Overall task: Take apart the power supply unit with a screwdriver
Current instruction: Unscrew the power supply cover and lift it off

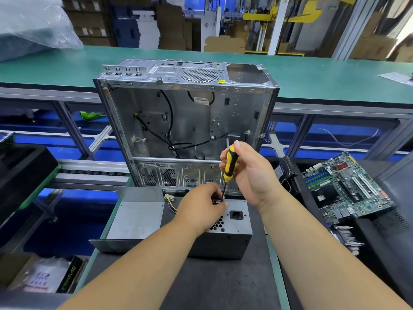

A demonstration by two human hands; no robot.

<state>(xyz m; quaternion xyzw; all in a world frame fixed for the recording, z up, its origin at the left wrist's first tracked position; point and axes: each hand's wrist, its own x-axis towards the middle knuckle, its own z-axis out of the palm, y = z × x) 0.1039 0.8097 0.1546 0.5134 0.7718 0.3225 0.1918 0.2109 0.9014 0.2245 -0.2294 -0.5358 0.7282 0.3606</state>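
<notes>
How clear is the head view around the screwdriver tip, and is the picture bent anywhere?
Head view: even light; the screwdriver and power supply unit are sharp, but the left hand partly hides the tip; wide-angle distortion bows the green bench edges.

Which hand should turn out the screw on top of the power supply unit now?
Right. The right hand already grips the screwdriver, tip down on the power supply unit. The left hand pinches around the shaft near the tip, steadying it.

green bench (312, 70) | cardboard boxes (89, 19) behind | yellow machinery (290, 12)
</notes>
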